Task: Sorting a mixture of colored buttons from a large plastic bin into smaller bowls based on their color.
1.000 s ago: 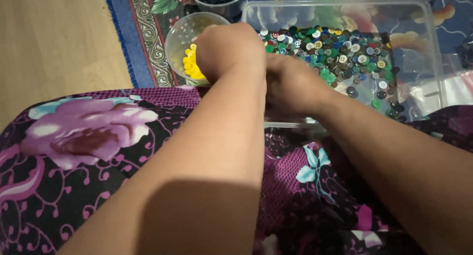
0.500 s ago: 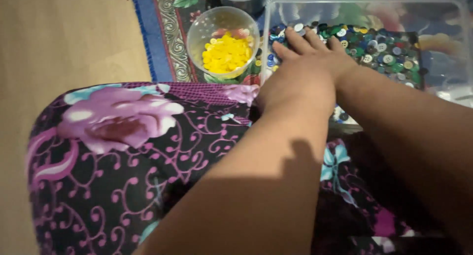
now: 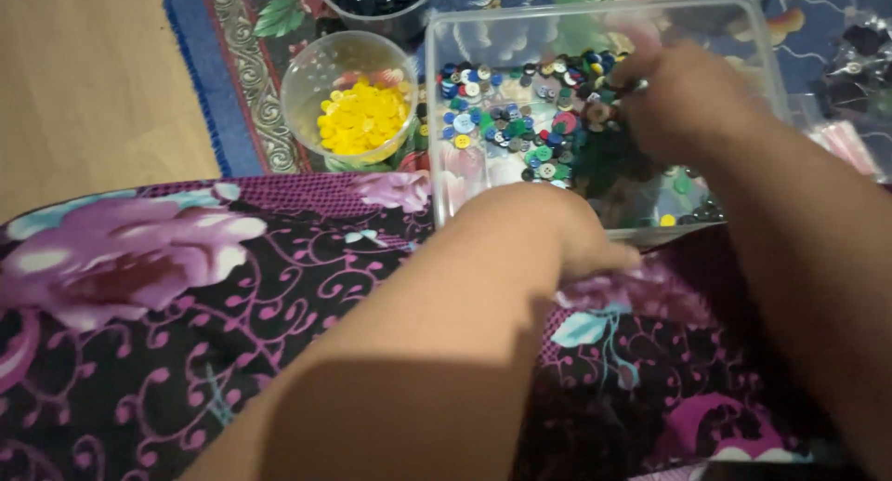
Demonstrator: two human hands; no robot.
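A: Right hand fingers?
B: Curled down among the mixed buttons in the clear tub; whether they pinch one, I cannot tell.
A: Left hand?
B: Fingers together, bent against the tub's near wall, over the floral cloth.
A: Farther out?
B: Left of the fingers, a cup of yellow buttons; beyond that, a dark bowl on the rug.

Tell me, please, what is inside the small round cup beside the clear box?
The cup holds a pile of yellow buttons, beside the clear box. Something reddish shows at its back wall; what it is cannot be told. The pile covers the cup's bottom.
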